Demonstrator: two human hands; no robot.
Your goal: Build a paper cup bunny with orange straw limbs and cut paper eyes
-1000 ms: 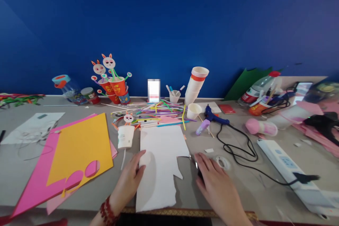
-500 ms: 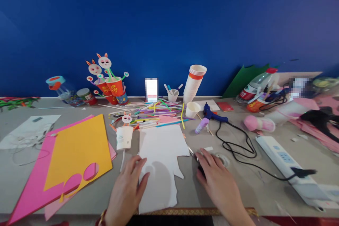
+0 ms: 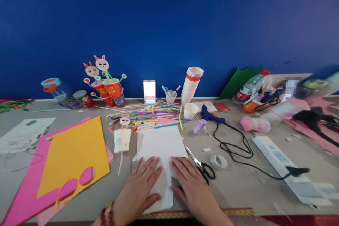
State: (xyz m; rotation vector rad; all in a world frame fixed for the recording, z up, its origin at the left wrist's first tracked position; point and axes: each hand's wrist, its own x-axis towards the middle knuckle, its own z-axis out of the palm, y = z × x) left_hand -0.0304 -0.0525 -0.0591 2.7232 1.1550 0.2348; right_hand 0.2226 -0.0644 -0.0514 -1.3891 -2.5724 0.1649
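A torn-edged sheet of white paper lies on the grey table in front of me. My left hand rests on its lower left part with the fingers stretched out. Flat on the paper's right side lies my right hand, fingers extended, covering part of the edge. Black-handled scissors lie just beyond my right hand, blades pointing away. Up and left of the paper stands a white paper cup with a rabbit face above its rim and a white straw below it.
Orange card covers pink card at left. Behind are loose straws, decorated red cups and stacked white cups. Rightward lie a tape roll, purple glue stick, blue glue gun, its cable and a power strip.
My right hand has moved left from the scissors onto the paper, leaving them and the tape roll in full view. My left hand has slid right and spread over the paper.
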